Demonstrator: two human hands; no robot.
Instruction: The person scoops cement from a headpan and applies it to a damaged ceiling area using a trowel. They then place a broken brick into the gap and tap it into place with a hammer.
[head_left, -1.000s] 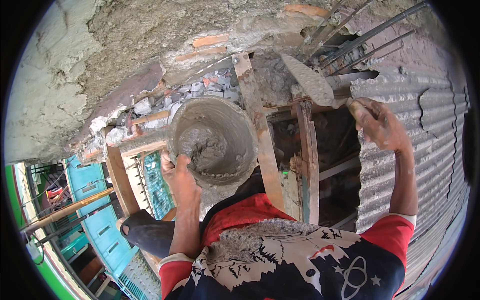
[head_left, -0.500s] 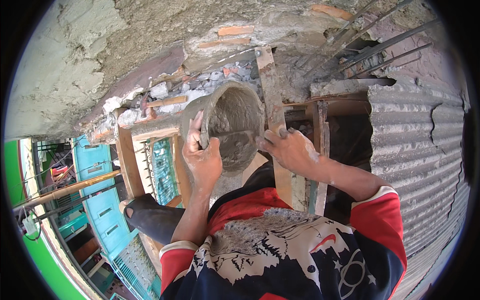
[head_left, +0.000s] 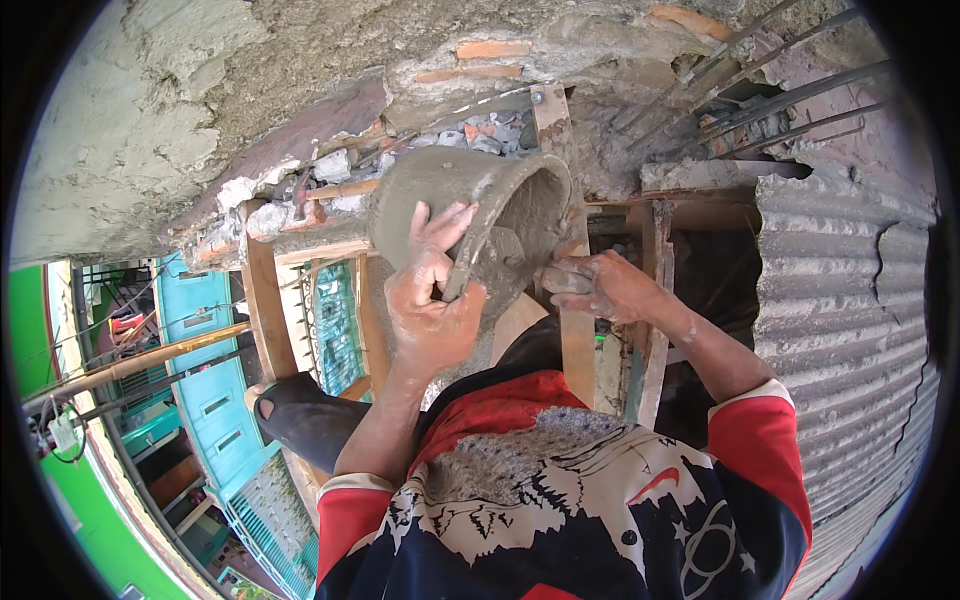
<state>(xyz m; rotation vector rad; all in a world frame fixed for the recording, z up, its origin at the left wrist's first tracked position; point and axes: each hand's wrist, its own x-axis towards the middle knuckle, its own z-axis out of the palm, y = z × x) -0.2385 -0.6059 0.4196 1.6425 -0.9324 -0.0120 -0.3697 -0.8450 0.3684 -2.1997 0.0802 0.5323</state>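
Now the left hand is clutching the rim of a round grey bucket caked in wet mortar, tilted well over, mouth facing right! That bucket sits ahead of the person's torso, overlapping a long, mortar-stained wooden plank. Over at the mouth, the right hand has its fingers curled round a mortar-coated grey trowel, blade inside the bucket. Weathered grey corrugated sheeting spreads away to the right.
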